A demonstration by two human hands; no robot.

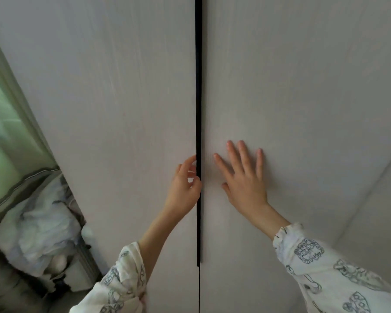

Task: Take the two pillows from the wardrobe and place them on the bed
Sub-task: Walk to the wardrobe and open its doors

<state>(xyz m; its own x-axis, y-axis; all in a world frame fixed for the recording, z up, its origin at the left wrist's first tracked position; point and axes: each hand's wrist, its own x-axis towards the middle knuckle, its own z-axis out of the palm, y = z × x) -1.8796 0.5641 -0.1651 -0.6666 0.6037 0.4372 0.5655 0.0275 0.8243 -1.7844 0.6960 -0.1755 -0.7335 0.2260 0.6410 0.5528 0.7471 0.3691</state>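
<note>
Two pale wardrobe doors fill the view, both closed, the left door [111, 109] and the right door [303, 86] meeting at a black vertical handle strip [198, 86]. My left hand [185, 186] has its fingertips curled into the black strip at the left door's edge. Flat against the right door lies my right hand [244, 175], fingers spread, holding nothing. No pillow is visible; the wardrobe's inside is hidden behind the doors.
At the far left a green-lit window or glass panel [0, 123] stands beside the wardrobe. Below it lies a heap of white, crumpled fabric or bags [38, 236]. Another pale panel [375, 218] angles off at the lower right.
</note>
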